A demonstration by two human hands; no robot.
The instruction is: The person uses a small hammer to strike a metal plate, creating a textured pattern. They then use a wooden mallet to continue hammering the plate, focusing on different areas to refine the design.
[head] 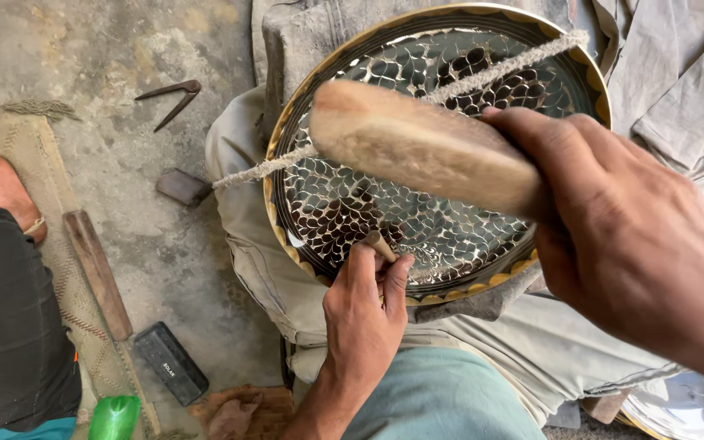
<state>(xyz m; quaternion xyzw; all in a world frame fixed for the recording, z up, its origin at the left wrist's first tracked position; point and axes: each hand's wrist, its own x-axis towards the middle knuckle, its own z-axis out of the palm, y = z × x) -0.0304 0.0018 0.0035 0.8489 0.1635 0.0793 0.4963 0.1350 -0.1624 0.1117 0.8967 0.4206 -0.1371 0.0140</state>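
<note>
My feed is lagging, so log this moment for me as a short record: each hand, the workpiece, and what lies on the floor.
left hand: grips a small chisel, tip on the tray
right hand: holds a wooden mallet raised above the tray
workpiece: round engraved metal tray, leaf pattern, brass rim, on the lap
cord: stretched across the tray
floor: metal compass, wooden stick, black block
</note>
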